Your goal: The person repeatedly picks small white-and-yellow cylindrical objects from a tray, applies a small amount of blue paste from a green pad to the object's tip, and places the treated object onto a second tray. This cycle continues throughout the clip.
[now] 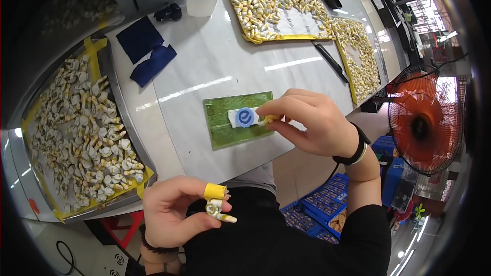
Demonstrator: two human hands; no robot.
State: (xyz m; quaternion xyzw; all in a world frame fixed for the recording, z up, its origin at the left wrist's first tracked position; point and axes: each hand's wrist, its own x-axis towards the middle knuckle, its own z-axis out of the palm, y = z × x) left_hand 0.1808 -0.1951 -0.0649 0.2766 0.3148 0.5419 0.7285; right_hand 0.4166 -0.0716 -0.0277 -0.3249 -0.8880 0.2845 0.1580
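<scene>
A small yellow piece (271, 118) is pinched by the right hand (312, 122) beside the green mat (225, 128); a white-and-yellow part (217, 209) is gripped in the left hand (174, 209) fingers.

Right hand (312, 122) fingertips cover most of the small yellow piece (271, 118), shape unclear. Far tray of parts (365, 71) runs behind desk (215, 56) edge. Left tray's pieces (87, 122) too small to identify.

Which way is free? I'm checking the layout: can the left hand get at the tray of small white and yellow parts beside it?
Probably yes: the left hand, pinching a small part, hovers just off the tray corner, nothing between.
</scene>
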